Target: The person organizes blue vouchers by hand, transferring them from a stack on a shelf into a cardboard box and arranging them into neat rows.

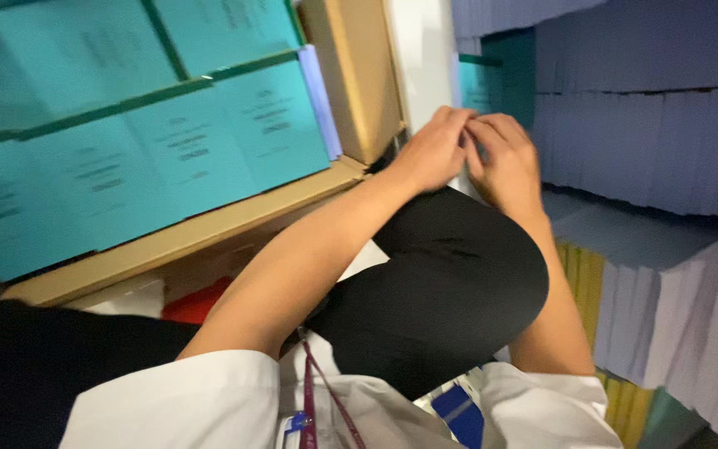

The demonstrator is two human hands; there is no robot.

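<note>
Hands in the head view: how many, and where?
2. The left hand and right hand meet fingertip to fingertip at top centre, just right of the cardboard box of teal booklets. No other person's hands show.

I see a print or bindery storeroom, teal-covered booklets (209, 141) packed in a cardboard box (359, 75), tall stacks of bound paper (650, 125) alongside

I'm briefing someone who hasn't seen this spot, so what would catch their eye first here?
First, the teal booklets packed in rows inside a cardboard box at upper left. Next, the person's left hand and right hand, fingertips meeting in the upper middle above a black-clad knee; what they pinch, if anything, can't be made out. To the right rise tall stacks of white paper.
</note>
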